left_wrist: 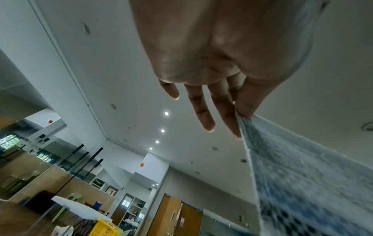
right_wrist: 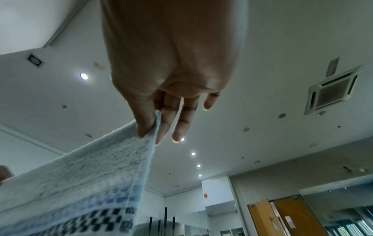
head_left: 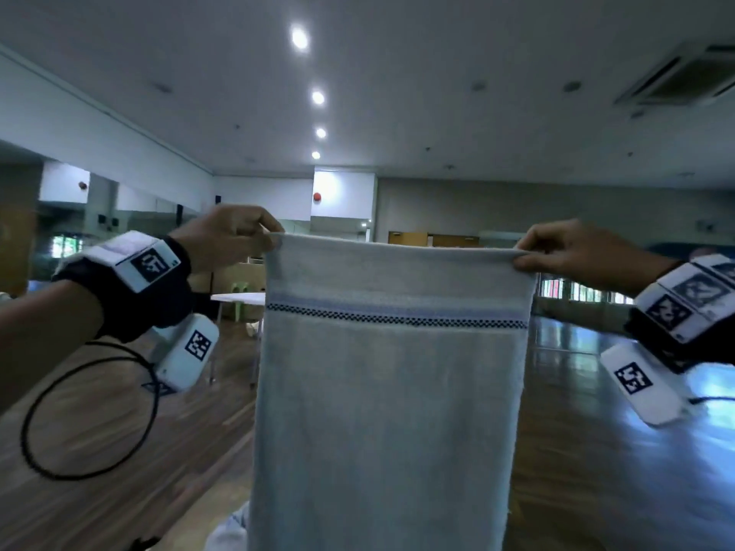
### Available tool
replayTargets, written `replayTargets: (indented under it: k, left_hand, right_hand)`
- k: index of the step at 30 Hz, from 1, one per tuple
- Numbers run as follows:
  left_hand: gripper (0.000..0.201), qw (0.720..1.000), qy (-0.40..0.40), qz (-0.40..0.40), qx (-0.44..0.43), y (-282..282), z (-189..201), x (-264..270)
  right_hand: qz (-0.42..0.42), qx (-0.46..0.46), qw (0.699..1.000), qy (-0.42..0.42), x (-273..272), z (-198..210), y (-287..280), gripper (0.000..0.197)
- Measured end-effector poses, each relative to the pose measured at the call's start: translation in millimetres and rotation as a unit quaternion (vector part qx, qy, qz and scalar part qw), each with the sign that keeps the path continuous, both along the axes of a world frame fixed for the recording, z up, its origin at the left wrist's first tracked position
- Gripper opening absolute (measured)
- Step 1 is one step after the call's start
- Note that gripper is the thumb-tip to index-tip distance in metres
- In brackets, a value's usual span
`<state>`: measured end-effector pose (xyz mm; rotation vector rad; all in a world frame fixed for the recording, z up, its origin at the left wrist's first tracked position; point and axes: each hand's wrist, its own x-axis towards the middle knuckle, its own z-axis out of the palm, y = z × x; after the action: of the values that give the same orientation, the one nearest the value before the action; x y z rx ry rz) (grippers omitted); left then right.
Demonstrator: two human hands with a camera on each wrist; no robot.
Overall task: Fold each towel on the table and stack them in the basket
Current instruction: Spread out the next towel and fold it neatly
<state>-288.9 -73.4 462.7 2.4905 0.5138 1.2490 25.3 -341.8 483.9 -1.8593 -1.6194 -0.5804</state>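
Note:
A pale blue-grey towel [head_left: 389,391] with a dark checkered stripe near its top hangs straight down in front of me, held up at chest height. My left hand [head_left: 234,238] pinches its top left corner and my right hand [head_left: 564,252] pinches its top right corner, so the top edge is stretched flat. In the left wrist view the thumb and fingers of the left hand [left_wrist: 238,108] clamp the towel [left_wrist: 302,175] edge. The right hand [right_wrist: 153,121] likewise pinches the towel [right_wrist: 90,183] corner. A yellow basket [left_wrist: 106,228] shows low in the left wrist view.
A white folding table [head_left: 238,298] stands behind the towel at the left, the same table [left_wrist: 80,209] showing beside the basket. A wooden floor [head_left: 119,451] spreads all around. Wooden doors [right_wrist: 282,218] and mirrored walls line the far side.

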Motion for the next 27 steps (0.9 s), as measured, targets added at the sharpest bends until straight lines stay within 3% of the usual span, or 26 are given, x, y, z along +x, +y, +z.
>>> replayTargets:
  k: [4, 7, 10, 12, 14, 16, 18, 21, 24, 27]
  left_hand:
    - [0.011, 0.999, -0.003, 0.029, 0.015, -1.1, 34.7, 2.6]
    - [0.008, 1.000, 0.011, 0.019, -0.008, 8.5, 37.8, 17.7]
    - [0.011, 0.995, 0.098, 0.003, -0.008, 28.6, 1.7, 44.8]
    - [0.006, 0.970, 0.233, 0.054, 0.043, 44.9, -35.6, 64.4]
    - [0.005, 0.945, 0.305, 0.086, 0.076, 54.5, -69.8, 80.5]
    - [0.014, 0.962, 0.245, 0.105, 0.066, 55.3, -79.8, 90.1]
    - [0.022, 0.985, 0.115, 0.122, 0.039, 51.8, -64.5, 96.4]
    - [0.014, 0.993, -0.007, 0.104, 0.063, 51.6, -30.6, 98.3]
    - [0.007, 0.993, -0.046, 0.093, 0.053, 46.4, -12.9, 94.9]
    - [0.010, 0.992, -0.051, 0.100, 0.055, 40.4, -10.9, 91.0]
  right_hand:
    - [-0.011, 0.037, 0.999, -0.007, 1.3, 29.9, 0.9, 0.004]
    - [-0.021, 0.034, 0.999, 0.010, 14.7, 29.5, 15.8, 0.003]
    - [-0.055, -0.091, 0.994, 0.028, 44.1, -4.9, 39.7, 0.004]
    - [-0.066, -0.227, 0.970, 0.063, 59.4, -41.0, 57.2, 0.006]
    - [-0.078, -0.286, 0.952, 0.079, 67.3, -72.7, 69.2, 0.010]
    - [-0.092, -0.200, 0.973, 0.063, 75.5, -83.5, 74.8, 0.015]
    - [-0.110, -0.061, 0.992, 0.029, 81.2, -72.9, 76.4, 0.020]
    - [-0.120, 0.076, 0.990, 0.013, 77.3, -43.6, 73.6, 0.021]
    - [-0.117, 0.118, 0.986, 0.014, 72.0, -23.5, 65.8, 0.020]
    - [-0.121, 0.102, 0.987, 0.019, 73.3, -20.7, 57.9, 0.021]
